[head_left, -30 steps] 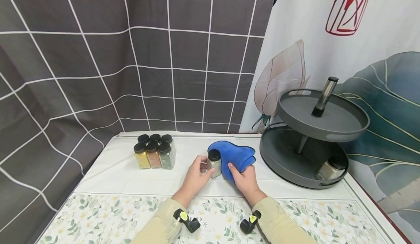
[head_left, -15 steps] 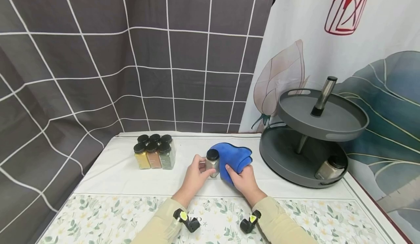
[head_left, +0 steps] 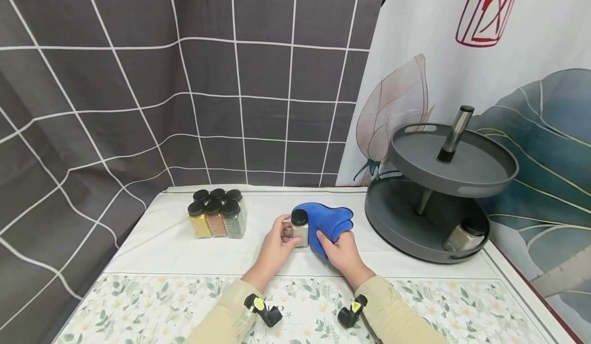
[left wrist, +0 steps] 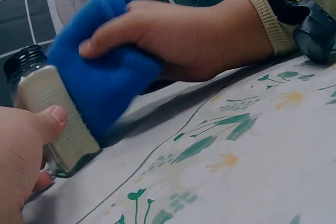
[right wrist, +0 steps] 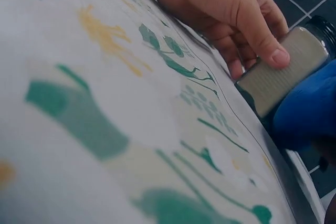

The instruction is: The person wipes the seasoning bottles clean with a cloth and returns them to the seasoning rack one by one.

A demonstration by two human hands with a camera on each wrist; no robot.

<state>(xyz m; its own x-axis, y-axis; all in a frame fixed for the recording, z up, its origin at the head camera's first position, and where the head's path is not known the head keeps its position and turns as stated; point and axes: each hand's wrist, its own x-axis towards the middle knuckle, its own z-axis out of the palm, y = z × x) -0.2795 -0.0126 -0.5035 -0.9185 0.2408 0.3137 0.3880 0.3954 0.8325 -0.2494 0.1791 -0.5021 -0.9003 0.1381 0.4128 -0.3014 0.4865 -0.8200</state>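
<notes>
A clear glass spice jar (head_left: 300,232) with a black lid and pale grey-beige contents stands on the white cloth. My left hand (head_left: 273,247) grips it from the left, thumb (left wrist: 54,120) on its near face. In my right hand (head_left: 344,254) is a bunched blue cloth (head_left: 329,222), gripped with the thumb on top. The cloth lies against the jar's right side, as the left wrist view also shows. In the right wrist view the jar (right wrist: 291,66) leans between the left fingers and the cloth (right wrist: 310,111); the right hand is mostly out of that view.
Several black-lidded spice jars (head_left: 217,214) stand grouped at the left, holding yellow, orange-brown and green contents. A dark grey two-tier round tray (head_left: 392,231) stands at the right. Another jar (head_left: 465,235) sits on its lower tier. A floral mat (head_left: 152,303) covers the table's near part.
The jar and the blue cloth have shifted slightly to the left. Both hands keep their hold. The grouped jars and the tiered tray stay put.
</notes>
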